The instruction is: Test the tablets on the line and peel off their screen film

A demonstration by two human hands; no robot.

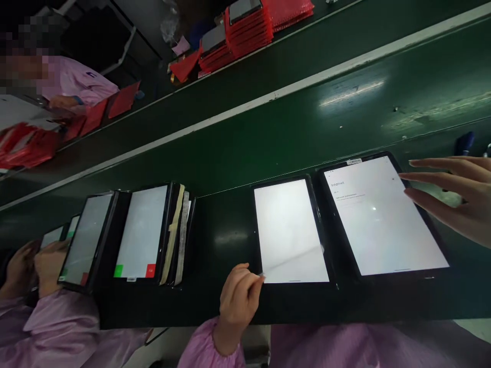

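Two tablets lie side by side on the green belt in front of me, both with white lit screens. My left hand [238, 296] is curled at the lower left corner of the middle tablet [290, 231], its fingers pinched on a thin clear film that lifts off the screen. My right hand [454, 191] hovers with fingers stretched out over the right edge of the right tablet [383, 220], whose screen shows a line of small text near the top.
To the left stand more tablets [141, 232] with green and red squares on screen, and a co-worker's hands [32, 266] in pink sleeves hold one. Red bags [249, 28] are stacked across the belt [268, 133], near another person in pink.
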